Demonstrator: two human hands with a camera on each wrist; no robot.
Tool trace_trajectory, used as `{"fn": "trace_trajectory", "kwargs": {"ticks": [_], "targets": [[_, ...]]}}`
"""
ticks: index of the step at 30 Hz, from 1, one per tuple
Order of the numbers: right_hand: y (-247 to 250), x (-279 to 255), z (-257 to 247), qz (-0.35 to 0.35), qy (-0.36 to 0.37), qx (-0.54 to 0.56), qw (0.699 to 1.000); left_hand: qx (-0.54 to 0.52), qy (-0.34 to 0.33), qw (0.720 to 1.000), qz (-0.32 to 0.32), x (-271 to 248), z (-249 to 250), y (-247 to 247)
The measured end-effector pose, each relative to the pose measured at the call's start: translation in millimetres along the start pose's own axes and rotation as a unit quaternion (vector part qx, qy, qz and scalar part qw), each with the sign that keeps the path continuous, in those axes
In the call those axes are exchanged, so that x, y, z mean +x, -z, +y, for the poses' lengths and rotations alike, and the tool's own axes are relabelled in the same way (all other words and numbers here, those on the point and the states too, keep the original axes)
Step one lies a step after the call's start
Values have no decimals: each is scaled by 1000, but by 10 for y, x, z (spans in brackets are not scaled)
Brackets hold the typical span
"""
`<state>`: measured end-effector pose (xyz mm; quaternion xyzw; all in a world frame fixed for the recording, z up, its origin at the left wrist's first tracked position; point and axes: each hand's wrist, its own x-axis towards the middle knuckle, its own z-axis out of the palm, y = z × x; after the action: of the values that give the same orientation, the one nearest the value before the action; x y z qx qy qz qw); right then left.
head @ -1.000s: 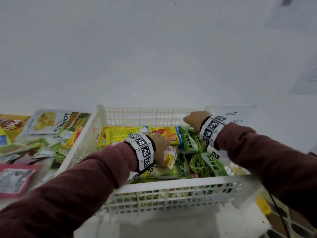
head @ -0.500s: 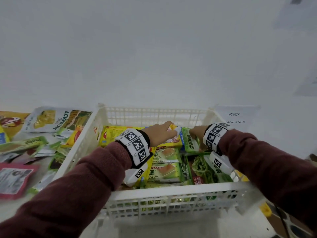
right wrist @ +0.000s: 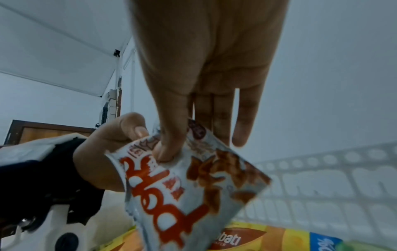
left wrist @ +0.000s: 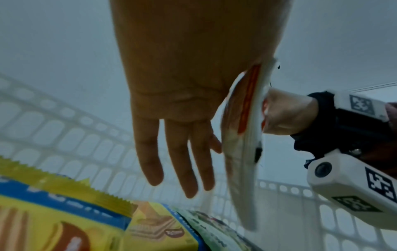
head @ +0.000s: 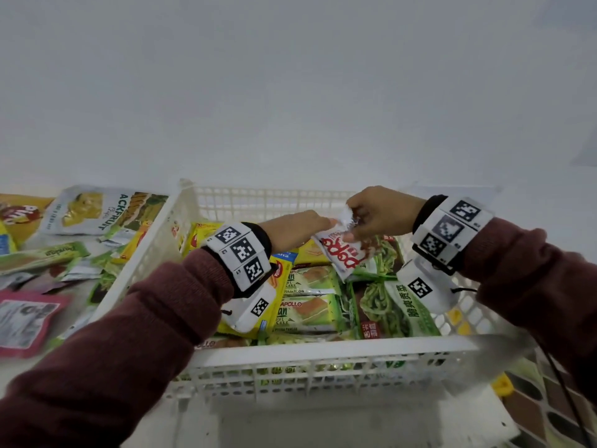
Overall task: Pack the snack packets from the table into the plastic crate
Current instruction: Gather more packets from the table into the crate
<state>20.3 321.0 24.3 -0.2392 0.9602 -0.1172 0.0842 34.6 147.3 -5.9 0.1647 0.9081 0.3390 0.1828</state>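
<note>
A white plastic crate (head: pixel 323 347) sits in front of me, holding green cake packets (head: pixel 307 305), green vegetable packets (head: pixel 397 305) and yellow wafer packets (head: pixel 200 237). Above its far half hangs a white packet with red lettering (head: pixel 342 253), held by both hands. My left hand (head: pixel 326 223) pinches its left top corner with the thumb, and the other fingers (left wrist: pixel 171 161) hang straight. My right hand (head: pixel 350 227) pinches its top, thumb (right wrist: pixel 169 146) in front and fingers behind. The packet shows edge-on (left wrist: pixel 242 152) in the left wrist view and face-on (right wrist: pixel 182 186) in the right wrist view.
Loose packets lie on the table left of the crate: a jackfruit chips pouch (head: pixel 103 210), a green bar (head: pixel 42 255) and a pink pouch (head: pixel 26 318). A white wall rises right behind the crate. Tiled floor (head: pixel 549 415) shows at the lower right.
Both hands were low among the packets in the crate. They have come together at the far side and risen, now holding the white red-lettered packet between them.
</note>
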Motion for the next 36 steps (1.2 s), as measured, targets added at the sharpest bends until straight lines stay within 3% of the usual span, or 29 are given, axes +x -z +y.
{"fn": "trace_trajectory", "kwargs": {"ticks": [2, 6, 9, 14, 17, 22, 25, 27, 29, 32, 34, 36], "targets": [[-47, 18, 75, -49, -65, 20, 996, 117, 47, 992, 5, 29, -83, 63], [-278, 82, 180, -132, -166, 73, 975, 317, 154, 934, -58, 56, -267, 157], [-420, 82, 144, -183, -183, -23, 966, 348, 161, 922, -57, 72, -339, 175], [-506, 62, 44, -188, -139, -217, 948, 362, 150, 919, -37, 95, -400, 215], [-457, 51, -19, -204, -131, -234, 942, 351, 142, 925, -30, 78, -412, 267], [-223, 127, -168, -120, -91, -68, 986, 306, 125, 944, -16, -20, -366, 456], [-257, 127, -384, -158, -59, 80, 983, 230, 104, 967, 21, -87, -337, 596], [-345, 135, -490, -146, -22, 127, 981, 133, 93, 984, 75, -119, -362, 693], [-357, 158, -556, -57, 9, 152, 987, 51, 47, 989, 127, -160, -387, 780], [-220, 268, -578, 103, 52, 136, 984, 12, -32, 987, 156, -173, -373, 794], [-89, 350, -591, 118, 89, 94, 984, 25, -80, 980, 181, -142, -327, 715], [45, 414, -589, 109, 79, 38, 990, 23, -110, 968, 223, -97, -323, 657]]}}
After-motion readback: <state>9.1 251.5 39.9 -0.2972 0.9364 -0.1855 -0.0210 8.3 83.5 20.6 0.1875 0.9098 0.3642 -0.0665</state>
